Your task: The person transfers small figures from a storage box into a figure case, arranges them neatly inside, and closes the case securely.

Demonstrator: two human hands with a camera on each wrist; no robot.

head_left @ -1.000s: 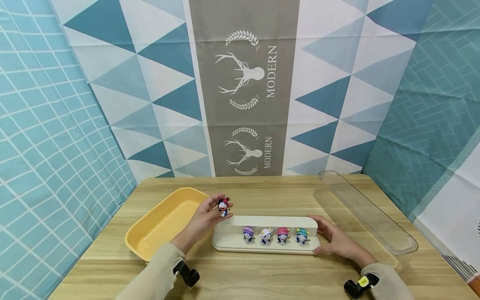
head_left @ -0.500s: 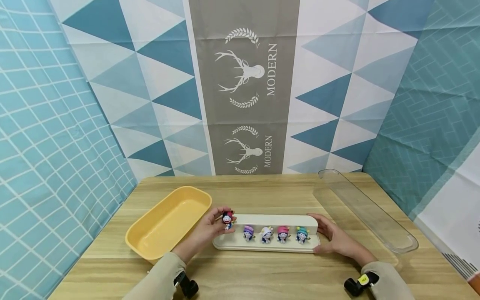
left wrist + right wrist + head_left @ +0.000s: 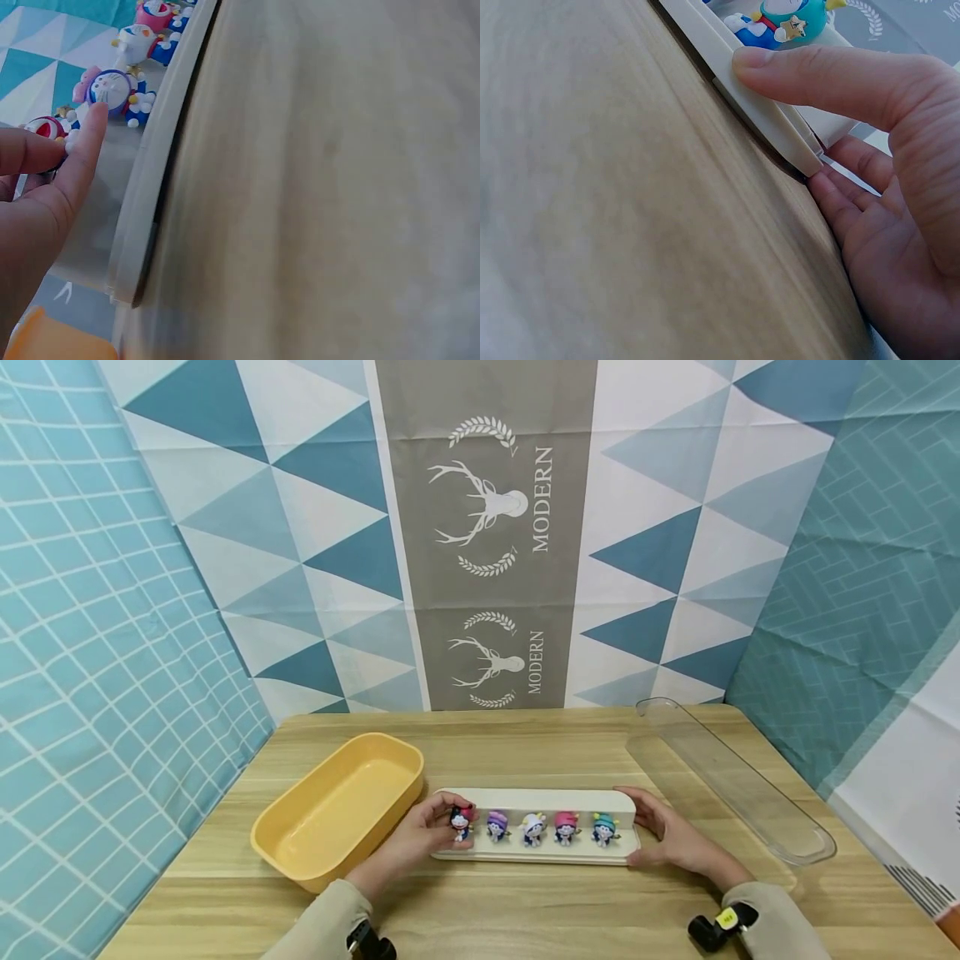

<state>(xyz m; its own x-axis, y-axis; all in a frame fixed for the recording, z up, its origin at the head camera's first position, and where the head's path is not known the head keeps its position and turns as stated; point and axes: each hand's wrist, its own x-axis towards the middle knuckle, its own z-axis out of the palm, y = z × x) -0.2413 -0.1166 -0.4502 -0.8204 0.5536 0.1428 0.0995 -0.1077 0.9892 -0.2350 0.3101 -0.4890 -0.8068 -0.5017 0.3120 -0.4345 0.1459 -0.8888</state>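
Note:
My left hand (image 3: pixel 412 839) pinches a small figurine (image 3: pixel 461 823) in a red and black hat, over the left end of a cream display stand (image 3: pixel 547 798). In the left wrist view, fingers partly cover that figurine (image 3: pixel 49 127); whether its feet touch the stand I cannot tell. To its right on the stand, in a row, are figurines in a purple hat (image 3: pixel 497 826), a white hat (image 3: pixel 533 829), a pink hat (image 3: pixel 566 828) and a teal hat (image 3: pixel 603 830). My right hand (image 3: pixel 671 839) grips the stand's right end, thumb on the front edge in the right wrist view.
A yellow plastic basin (image 3: pixel 337 806) stands left of the stand, close to my left forearm. On the right side of the wooden table (image 3: pixel 525 910) lies a long clear cover (image 3: pixel 735 785). Patterned cloth (image 3: pixel 495 568) hangs behind the table.
My left hand has brought the red and black-hatted figurine down and slightly right, from above the stand's left end to its shelf. My right hand has stayed on the stand.

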